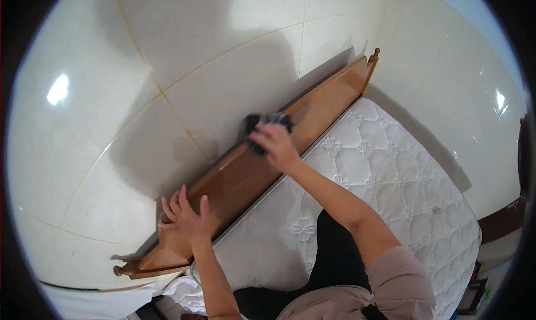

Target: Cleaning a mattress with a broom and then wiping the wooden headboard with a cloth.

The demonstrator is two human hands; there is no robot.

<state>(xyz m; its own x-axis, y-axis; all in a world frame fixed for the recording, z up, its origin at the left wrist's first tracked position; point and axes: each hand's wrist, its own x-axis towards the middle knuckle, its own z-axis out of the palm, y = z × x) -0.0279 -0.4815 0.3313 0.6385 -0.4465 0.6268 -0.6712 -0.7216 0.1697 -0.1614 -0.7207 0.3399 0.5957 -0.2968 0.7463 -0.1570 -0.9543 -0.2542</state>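
Note:
My right hand [276, 146] is closed on a black cloth [257, 148], somewhat blurred, which lies against the top edge of a varnished wooden headboard [247, 180]. Lower left, my left hand [188, 217] is spread near the headboard's left part, its fingers apart at the top edge, holding nothing. Below the headboard lies a white quilted mattress [372, 169] with a flower pattern, and I am kneeling or sitting on it.
A glossy tiled wall [188, 90] stands right behind the headboard. Turned finials top the headboard's right post [374, 57] and left post [123, 270]. White crumpled fabric [186, 293] lies by the mattress's lower left corner. Dark-framed items [473, 297] are at the lower right.

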